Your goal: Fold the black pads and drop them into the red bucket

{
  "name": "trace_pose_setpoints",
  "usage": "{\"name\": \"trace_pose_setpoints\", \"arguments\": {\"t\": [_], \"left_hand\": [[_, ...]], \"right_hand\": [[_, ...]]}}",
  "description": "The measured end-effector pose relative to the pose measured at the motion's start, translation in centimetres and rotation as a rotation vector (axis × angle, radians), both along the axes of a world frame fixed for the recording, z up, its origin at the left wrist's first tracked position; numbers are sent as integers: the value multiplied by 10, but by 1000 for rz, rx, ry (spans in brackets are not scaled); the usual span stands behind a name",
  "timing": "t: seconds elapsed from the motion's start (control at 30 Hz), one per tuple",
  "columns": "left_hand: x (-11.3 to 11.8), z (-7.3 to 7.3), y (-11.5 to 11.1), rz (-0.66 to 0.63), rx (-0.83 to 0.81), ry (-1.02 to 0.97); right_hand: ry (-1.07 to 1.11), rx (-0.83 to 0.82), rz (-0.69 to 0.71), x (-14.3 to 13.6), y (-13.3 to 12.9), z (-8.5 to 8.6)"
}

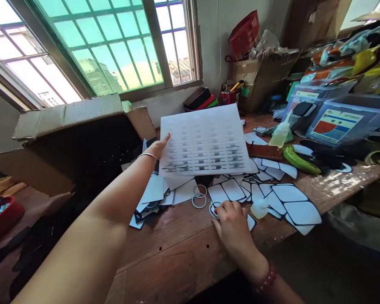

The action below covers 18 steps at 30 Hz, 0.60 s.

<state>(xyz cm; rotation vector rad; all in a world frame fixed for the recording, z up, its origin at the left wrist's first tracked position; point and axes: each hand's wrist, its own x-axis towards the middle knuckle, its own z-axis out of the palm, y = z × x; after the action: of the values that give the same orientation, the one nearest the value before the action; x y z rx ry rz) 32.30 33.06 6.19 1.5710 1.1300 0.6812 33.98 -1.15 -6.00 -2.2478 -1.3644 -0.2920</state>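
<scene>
My left hand [159, 145] grips the left edge of a white translucent plastic board [205, 131], thumb on its face. The board is held tilted above the table, with rows of dark slots or marks showing through. My right hand [233, 219] is low at the table, fingers bent and closed on a thin white ring [213, 210]; its fingertips are partly hidden. More pale rings [199, 201] lie just left of it. Flat white pieces with black edges [229, 191] lie under and beyond the right hand. A small glue bottle [260, 208] is close to its right side.
On the wooden table [174, 261] are loose white pieces [297, 207], a banana [299, 160], another bottle of yellowish liquid [280, 134] and clear plastic bins [345, 122]. An open cardboard box [72, 114] stands left. Behind are a window [110, 46] and a filled carton [256, 80].
</scene>
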Motion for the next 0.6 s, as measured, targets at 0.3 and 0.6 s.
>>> {"name": "trace_pose_setpoints", "arguments": {"t": [0.3, 0.6], "left_hand": [[-8, 11, -9, 15, -7, 51], [-1, 1, -9, 50, 124, -2]], "right_hand": [[27, -194, 168, 20, 12, 23], [7, 285, 245, 79, 42, 89]]}}
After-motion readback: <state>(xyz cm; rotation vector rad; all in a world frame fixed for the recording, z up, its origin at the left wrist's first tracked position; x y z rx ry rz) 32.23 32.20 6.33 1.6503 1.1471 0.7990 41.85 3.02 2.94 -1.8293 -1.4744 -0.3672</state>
